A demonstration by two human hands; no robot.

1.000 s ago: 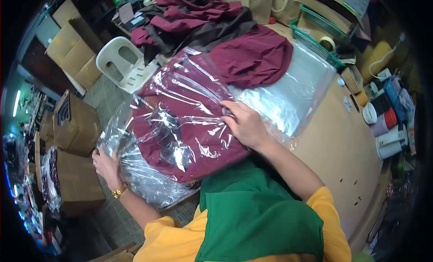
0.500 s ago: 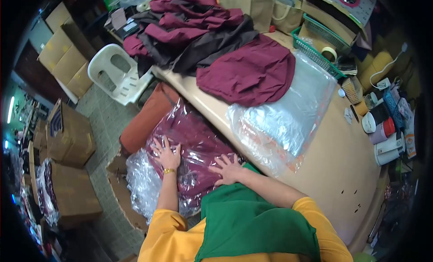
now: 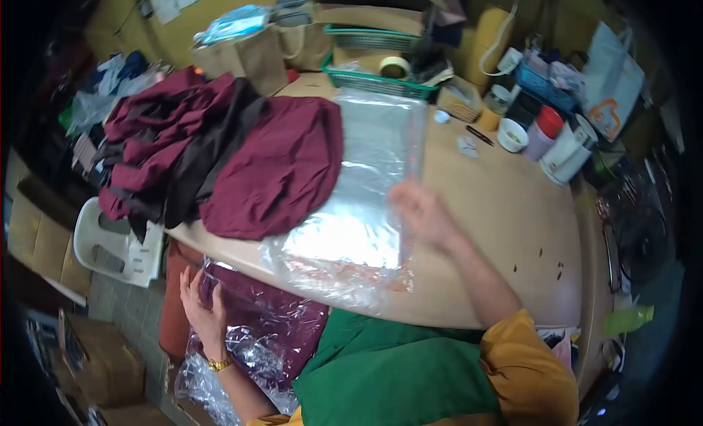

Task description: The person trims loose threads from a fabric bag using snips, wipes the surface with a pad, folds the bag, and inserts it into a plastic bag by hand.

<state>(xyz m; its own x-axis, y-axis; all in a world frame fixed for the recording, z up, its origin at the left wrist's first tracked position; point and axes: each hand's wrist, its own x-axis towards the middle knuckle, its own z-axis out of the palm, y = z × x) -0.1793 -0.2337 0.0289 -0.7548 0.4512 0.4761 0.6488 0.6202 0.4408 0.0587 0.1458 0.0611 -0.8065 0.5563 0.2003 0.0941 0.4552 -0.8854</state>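
Observation:
My left hand (image 3: 203,315), with a gold watch band at its wrist, is open at the left edge of a maroon cloth bundle in clear plastic (image 3: 289,327). The bundle sits below the table edge; whether my fingers touch it I cannot tell. My right hand (image 3: 425,213) is over the right side of a stack of clear plastic bags (image 3: 366,158) on the table. Motion smears its fingers, so its grip is unclear. A maroon cloth piece (image 3: 282,169) lies left of the bags and overlaps them.
A heap of maroon and dark cloth (image 3: 172,136) covers the table's left end. Green baskets (image 3: 377,82) and paper bags (image 3: 242,60) stand at the back. A bowl (image 3: 512,135) and a white kettle (image 3: 570,151) are at right. A white plastic chair (image 3: 121,243) stands left.
My right hand has left the wrapped bundle and moved up over the plastic bags. My left hand has shifted to the bundle's left edge. The view has turned right.

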